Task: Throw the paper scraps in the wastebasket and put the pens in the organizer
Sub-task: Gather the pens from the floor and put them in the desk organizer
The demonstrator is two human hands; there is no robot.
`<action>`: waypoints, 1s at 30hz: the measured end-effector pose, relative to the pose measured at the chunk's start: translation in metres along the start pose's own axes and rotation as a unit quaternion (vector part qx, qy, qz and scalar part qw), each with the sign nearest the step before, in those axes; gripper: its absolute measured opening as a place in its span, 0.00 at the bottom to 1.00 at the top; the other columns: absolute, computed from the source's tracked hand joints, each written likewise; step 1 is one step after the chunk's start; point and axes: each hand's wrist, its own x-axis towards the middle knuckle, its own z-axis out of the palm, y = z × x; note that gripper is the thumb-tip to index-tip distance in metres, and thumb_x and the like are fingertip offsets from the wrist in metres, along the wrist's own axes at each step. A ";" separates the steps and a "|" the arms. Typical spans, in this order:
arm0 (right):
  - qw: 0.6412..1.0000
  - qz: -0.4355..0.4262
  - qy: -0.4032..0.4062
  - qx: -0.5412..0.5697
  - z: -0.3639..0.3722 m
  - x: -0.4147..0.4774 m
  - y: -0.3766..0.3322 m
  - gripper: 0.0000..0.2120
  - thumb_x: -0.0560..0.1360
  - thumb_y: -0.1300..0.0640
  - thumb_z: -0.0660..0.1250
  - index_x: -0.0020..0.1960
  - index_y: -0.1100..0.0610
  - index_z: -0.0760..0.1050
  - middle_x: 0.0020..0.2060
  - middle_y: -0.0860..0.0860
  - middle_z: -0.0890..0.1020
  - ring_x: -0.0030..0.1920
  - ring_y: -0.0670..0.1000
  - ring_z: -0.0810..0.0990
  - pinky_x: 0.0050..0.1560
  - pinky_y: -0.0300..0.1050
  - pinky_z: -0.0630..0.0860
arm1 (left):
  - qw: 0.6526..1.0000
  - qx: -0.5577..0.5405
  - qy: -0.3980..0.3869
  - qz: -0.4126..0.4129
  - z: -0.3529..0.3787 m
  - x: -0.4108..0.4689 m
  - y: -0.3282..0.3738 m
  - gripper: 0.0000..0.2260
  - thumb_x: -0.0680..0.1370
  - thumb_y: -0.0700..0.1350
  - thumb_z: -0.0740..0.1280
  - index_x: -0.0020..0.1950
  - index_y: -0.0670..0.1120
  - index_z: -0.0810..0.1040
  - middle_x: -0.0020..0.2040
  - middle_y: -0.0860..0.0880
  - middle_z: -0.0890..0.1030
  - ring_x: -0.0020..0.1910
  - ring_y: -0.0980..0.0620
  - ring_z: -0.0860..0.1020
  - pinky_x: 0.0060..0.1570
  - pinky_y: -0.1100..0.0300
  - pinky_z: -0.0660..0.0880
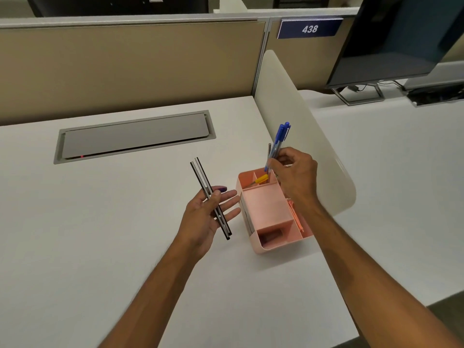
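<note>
Black pens (210, 197) lie pinched under the thumb of the loosely spread left hand (204, 217), just left of the pink organizer (270, 209) on the table (100, 222). Over its far compartment the right hand (295, 173) grips blue pens (278, 144), tips inside. Pen-stowing step; next, release, then pass the black ones. No paper scraps or wastebasket show.

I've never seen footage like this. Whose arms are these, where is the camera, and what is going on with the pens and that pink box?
There is no robot: a person wears a camera on the head, looking down at both arms. The right hand holds blue-capped pens upright over a back compartment of the pink organizer, where a yellow item already sits. The left hand holds two thin black pens. Everything is over a white desk with a grey cable hatch.
</note>
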 end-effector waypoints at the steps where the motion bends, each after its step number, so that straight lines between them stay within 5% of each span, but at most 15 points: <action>1: 1.000 0.003 0.000 -0.002 0.000 0.000 0.001 0.07 0.73 0.57 0.75 0.51 0.57 0.84 0.36 0.42 0.81 0.33 0.33 0.79 0.33 0.19 0.69 | 1.000 0.000 0.000 -0.001 0.001 0.001 0.000 0.10 0.85 0.42 0.59 0.62 0.39 0.76 0.59 0.39 0.84 0.58 0.41 0.84 0.62 0.38 0.78; 6: 0.999 -0.013 -0.030 -0.013 0.006 -0.004 -0.001 0.08 0.72 0.56 0.76 0.49 0.56 0.84 0.38 0.45 0.83 0.36 0.38 0.81 0.36 0.23 0.71 | 1.000 0.002 0.003 -0.002 0.002 0.006 0.001 0.10 0.85 0.42 0.59 0.62 0.40 0.77 0.59 0.39 0.84 0.58 0.41 0.84 0.61 0.39 0.78; 11: 0.991 -0.049 -0.081 -0.100 0.026 -0.008 0.003 0.09 0.71 0.49 0.76 0.50 0.49 0.85 0.42 0.48 0.85 0.40 0.46 0.82 0.46 0.41 0.80 | 1.000 -0.002 0.002 -0.002 -0.001 0.007 0.001 0.11 0.85 0.42 0.59 0.62 0.39 0.76 0.59 0.39 0.84 0.57 0.41 0.84 0.62 0.40 0.78; 18: 0.917 -0.153 -0.117 -0.348 0.041 -0.009 -0.009 0.12 0.78 0.43 0.67 0.53 0.49 0.83 0.44 0.50 0.85 0.52 0.52 0.78 0.54 0.49 0.70 | 1.000 -0.005 0.016 0.003 -0.007 0.011 -0.001 0.12 0.85 0.42 0.59 0.64 0.38 0.76 0.59 0.39 0.84 0.56 0.42 0.85 0.64 0.44 0.78; 23: 0.901 -0.139 -0.139 -0.387 0.050 -0.004 -0.008 0.10 0.78 0.44 0.68 0.52 0.47 0.84 0.44 0.48 0.85 0.55 0.52 0.74 0.50 0.49 0.62 | 1.000 -0.014 0.022 0.003 -0.012 0.013 -0.002 0.12 0.85 0.42 0.59 0.64 0.38 0.76 0.58 0.40 0.85 0.56 0.43 0.85 0.64 0.44 0.78; 30: 0.869 -0.095 -0.180 -0.451 0.059 0.001 -0.018 0.11 0.78 0.46 0.68 0.54 0.50 0.82 0.49 0.51 0.83 0.59 0.53 0.74 0.55 0.52 0.62 | 0.999 -0.019 0.025 0.008 -0.014 0.018 0.002 0.12 0.85 0.42 0.59 0.64 0.38 0.76 0.59 0.39 0.84 0.56 0.42 0.85 0.65 0.44 0.77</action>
